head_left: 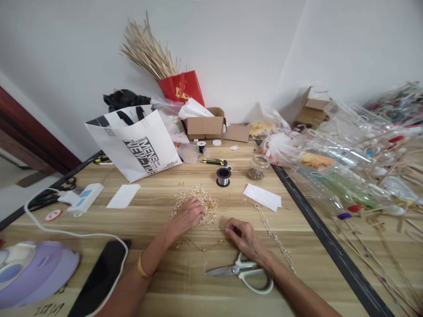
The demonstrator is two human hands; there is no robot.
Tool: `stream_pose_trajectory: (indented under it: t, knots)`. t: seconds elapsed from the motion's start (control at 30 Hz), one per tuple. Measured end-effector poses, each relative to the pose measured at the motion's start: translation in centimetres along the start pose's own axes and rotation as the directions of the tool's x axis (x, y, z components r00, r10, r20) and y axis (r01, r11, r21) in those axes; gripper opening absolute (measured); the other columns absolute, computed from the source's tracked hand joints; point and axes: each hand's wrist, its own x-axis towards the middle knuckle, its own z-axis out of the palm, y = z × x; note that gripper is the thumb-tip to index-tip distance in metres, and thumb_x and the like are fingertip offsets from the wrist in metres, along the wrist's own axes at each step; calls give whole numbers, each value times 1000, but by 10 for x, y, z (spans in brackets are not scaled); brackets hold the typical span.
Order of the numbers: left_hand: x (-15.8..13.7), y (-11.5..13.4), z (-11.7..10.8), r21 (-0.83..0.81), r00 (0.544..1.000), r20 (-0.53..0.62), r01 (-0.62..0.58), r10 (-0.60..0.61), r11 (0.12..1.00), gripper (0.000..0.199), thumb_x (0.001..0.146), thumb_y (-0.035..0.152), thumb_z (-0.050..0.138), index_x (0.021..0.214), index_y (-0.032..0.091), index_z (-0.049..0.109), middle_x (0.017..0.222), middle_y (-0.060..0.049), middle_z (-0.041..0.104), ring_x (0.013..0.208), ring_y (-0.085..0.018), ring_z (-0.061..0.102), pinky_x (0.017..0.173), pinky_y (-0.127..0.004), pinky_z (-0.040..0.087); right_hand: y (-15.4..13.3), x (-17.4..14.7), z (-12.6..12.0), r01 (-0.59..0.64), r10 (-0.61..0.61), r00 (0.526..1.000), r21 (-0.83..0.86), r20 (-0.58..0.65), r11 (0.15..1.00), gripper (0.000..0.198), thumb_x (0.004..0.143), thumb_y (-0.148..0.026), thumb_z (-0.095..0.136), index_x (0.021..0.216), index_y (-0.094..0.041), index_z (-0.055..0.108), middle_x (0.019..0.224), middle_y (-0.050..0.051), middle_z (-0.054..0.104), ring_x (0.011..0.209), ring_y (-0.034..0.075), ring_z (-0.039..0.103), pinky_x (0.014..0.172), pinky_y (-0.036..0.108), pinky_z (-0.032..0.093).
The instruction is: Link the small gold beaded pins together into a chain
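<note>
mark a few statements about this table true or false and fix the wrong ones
1. The left hand is at a pile of gold and white bits. True.
2. The right hand is near a gold chain, and scissors lie close by. True.
3. The scissors are in the left hand. False: they lie on the table near the right hand.
4. A spool of wire stands to the left of a glass jar. True.
5. The glass jar is empty. False: it holds small multicoloured pieces.

Soft light, faint shadows; edges stretched, slightly blurred.
</note>
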Motion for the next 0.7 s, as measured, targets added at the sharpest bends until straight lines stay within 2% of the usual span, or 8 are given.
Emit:
stream_pose_trajectory:
  t: [0.43, 0.7]
  knots:
    - [1, 0, 0, -90, 998, -53, 34, -39, 995, 15, 86, 15, 47, 72, 17, 54, 75, -2, 56, 81, -19, 46, 79, -31, 38, 1, 0, -1, 3, -3, 1000, 4, 7, 1000, 19, 85, -25, 47, 70, -16, 53, 60, -3, 51, 55, 10, 45, 53, 19, 34]
    - [5, 1, 1, -207, 969, -222, 65, -112, 976, 12, 82, 14, 51, 72, 17, 57, 76, -4, 59, 85, -20, 49, 81, -34, 40, -1, 0, -1, 3, -3, 1000, 18, 9, 1000, 17, 85, -23, 47, 70, -16, 53, 60, -3, 50, 56, 10, 45, 54, 19, 33]
